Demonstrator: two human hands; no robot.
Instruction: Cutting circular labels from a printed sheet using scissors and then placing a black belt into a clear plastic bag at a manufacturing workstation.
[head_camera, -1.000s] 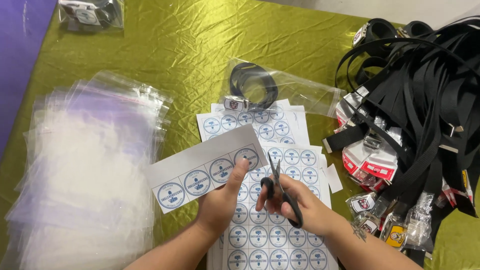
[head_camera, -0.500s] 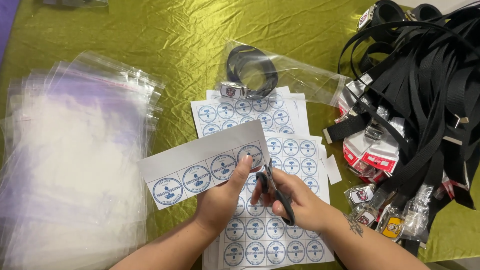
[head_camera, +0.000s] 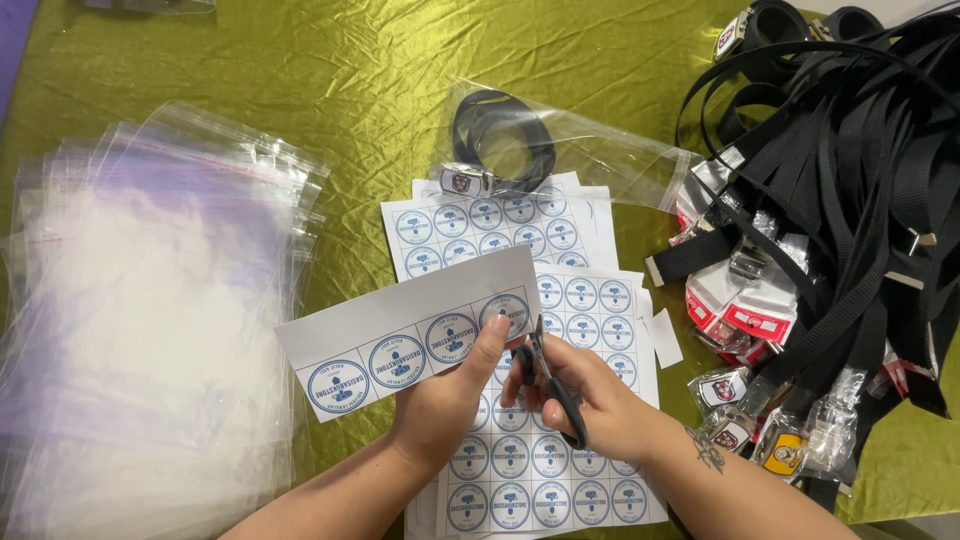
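My left hand (head_camera: 445, 405) pinches the right end of a white paper strip (head_camera: 400, 315) printed with a row of round blue stickers. It holds the strip above a pile of sticker sheets (head_camera: 560, 470). My right hand (head_camera: 590, 395) grips black-handled scissors (head_camera: 548, 375), whose blades point up at the strip's right edge, beside my left thumb. The blades look nearly closed against the paper.
A stack of clear plastic bags (head_camera: 140, 320) lies at the left on the olive-green cloth (head_camera: 330, 70). Beyond the sheets lies a bagged black belt (head_camera: 505, 140). At the right is a heap of black straps (head_camera: 850, 180), with small packets (head_camera: 745, 315).
The strip and both hands have stayed nearly in place. The scissors' blades have drawn closer together at the strip's right end.
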